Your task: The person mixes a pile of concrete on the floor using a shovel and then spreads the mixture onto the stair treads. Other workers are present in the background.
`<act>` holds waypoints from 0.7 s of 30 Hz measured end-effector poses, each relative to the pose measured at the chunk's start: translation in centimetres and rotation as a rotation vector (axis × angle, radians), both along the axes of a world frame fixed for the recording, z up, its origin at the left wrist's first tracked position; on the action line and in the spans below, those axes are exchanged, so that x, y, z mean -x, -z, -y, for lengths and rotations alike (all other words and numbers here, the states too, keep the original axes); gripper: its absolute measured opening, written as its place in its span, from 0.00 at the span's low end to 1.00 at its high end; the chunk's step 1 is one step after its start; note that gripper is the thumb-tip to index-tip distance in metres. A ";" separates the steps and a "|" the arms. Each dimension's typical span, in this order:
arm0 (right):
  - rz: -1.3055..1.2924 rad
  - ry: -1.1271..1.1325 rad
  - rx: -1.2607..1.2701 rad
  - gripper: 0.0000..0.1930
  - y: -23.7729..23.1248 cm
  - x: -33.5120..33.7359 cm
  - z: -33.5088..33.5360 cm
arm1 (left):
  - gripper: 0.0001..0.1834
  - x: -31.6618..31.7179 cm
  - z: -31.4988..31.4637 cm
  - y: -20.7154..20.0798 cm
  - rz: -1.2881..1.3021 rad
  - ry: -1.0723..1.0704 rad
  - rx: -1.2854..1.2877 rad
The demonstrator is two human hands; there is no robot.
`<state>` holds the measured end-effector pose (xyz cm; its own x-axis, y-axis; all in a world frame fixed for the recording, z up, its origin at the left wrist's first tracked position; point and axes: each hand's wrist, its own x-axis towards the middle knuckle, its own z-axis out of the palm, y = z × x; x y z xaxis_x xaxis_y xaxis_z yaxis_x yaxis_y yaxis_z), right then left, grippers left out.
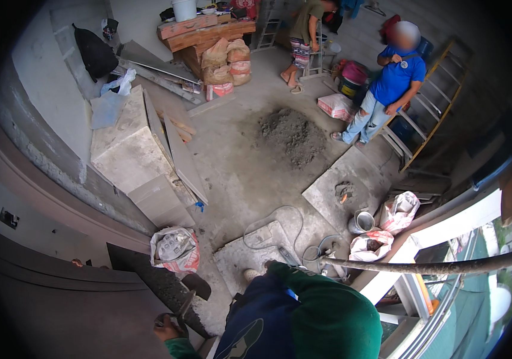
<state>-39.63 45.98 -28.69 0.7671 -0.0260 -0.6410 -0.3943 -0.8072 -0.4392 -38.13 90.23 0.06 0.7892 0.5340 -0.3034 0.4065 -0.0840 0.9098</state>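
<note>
At the lower left, my left hand point(168, 328) is closed round the dark handle of a trowel-like tool point(187, 303). Its thin metal part points up and away, and its exact kind is hard to make out. Beside it runs a dark strip of grey, wet-looking mortar point(169, 293). A dark rounded piece point(196, 286) lies just beyond the tool. My right arm, in a green sleeve point(333, 305), reaches across my front. Only a sliver of my right hand point(267, 263) shows past the cuff, near a grey tool with a cable point(290, 256); its fingers are hidden.
An open sack point(175, 248) stands ahead of my left hand. A mortar heap point(292, 136) lies mid-floor. To the right are a bucket point(362, 222), sacks point(399, 210), a long pole point(435, 267) and a window opening. A person in blue point(396, 81) leans by a ladder point(435, 107); another stands farther back.
</note>
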 end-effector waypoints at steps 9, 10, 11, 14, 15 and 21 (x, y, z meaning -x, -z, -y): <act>0.119 -0.373 -0.063 0.26 4.8 -3.2 2.0 | 0.06 -1.0 1.6 -0.8 -0.082 -0.089 0.044; 0.060 -0.391 -0.029 0.26 5.2 -3.4 2.2 | 0.06 -1.0 1.7 -1.0 -0.084 -0.101 0.057; 0.013 -0.269 -0.076 0.25 5.3 -3.4 2.4 | 0.06 -0.9 1.9 -1.1 -0.080 -0.117 0.094; 0.089 -0.313 0.003 0.24 4.7 -3.1 2.6 | 0.07 -1.0 1.8 -1.0 -0.076 -0.125 0.030; 0.099 -0.232 -0.039 0.22 4.2 -2.8 2.5 | 0.07 -1.0 1.6 -0.9 -0.075 -0.139 0.059; -0.002 0.082 -0.061 0.22 1.2 -2.6 1.4 | 0.07 -2.1 -1.3 0.0 -0.034 -0.134 0.076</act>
<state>-37.02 44.56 -29.92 0.7630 -0.0498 -0.6445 -0.4587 -0.7442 -0.4855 -36.06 91.54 0.09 0.7007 0.6087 -0.3722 0.4404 0.0414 0.8968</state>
